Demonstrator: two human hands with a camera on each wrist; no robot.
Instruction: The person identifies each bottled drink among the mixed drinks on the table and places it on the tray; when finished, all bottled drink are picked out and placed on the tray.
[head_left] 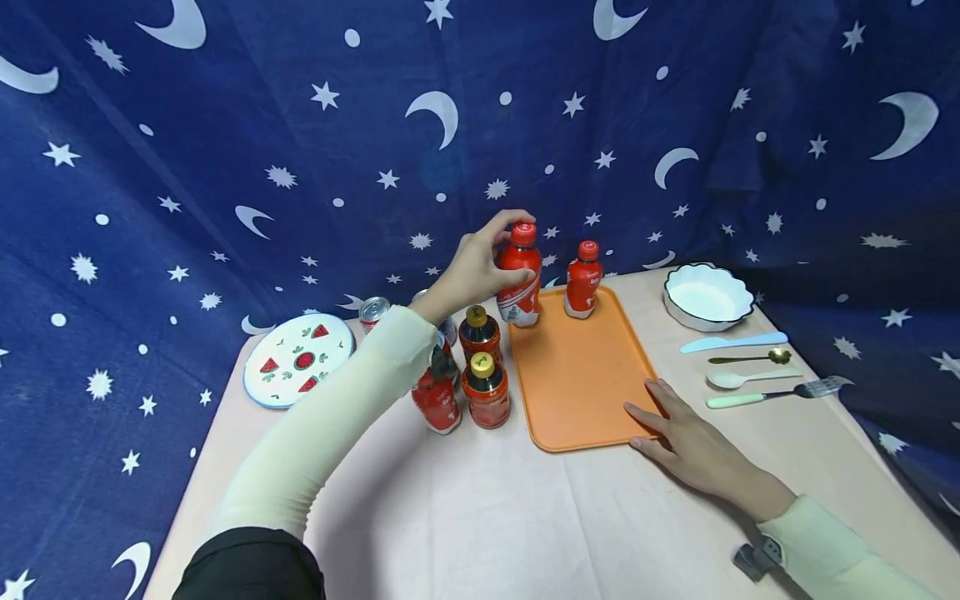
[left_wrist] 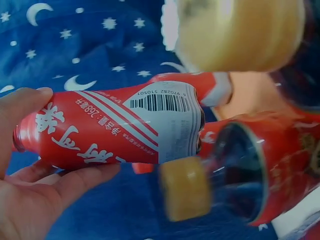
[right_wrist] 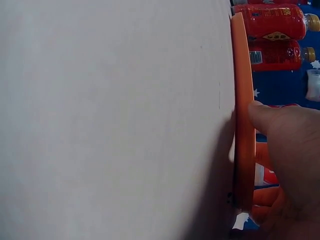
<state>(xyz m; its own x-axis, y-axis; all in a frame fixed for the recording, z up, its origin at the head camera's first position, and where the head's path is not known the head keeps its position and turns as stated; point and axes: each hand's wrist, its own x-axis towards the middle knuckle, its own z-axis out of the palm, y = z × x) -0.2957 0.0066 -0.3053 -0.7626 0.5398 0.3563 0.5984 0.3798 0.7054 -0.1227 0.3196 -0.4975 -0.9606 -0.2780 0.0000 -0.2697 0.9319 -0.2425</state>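
My left hand (head_left: 472, 271) grips a red cola bottle (head_left: 519, 287) upright at the far left corner of the orange tray (head_left: 585, 375), thumb and fingers on opposite sides. Whether its base touches the tray cannot be told. The left wrist view shows the barcode and white lettering of this cola bottle (left_wrist: 100, 130). A second red bottle (head_left: 582, 287) stands at the tray's far end. Over the tray's near right edge lies my right hand (head_left: 690, 442), fingers spread. In the right wrist view its thumb touches the tray's orange rim (right_wrist: 244, 75).
Left of the tray stand gold-capped dark drink bottles (head_left: 488, 400), another red bottle (head_left: 438, 406) and a can (head_left: 372, 310). A watermelon-patterned plate (head_left: 285, 379) lies far left. Right are a white fluted bowl (head_left: 708, 296), a blue knife (head_left: 731, 342), two spoons and a fork (head_left: 780, 392).
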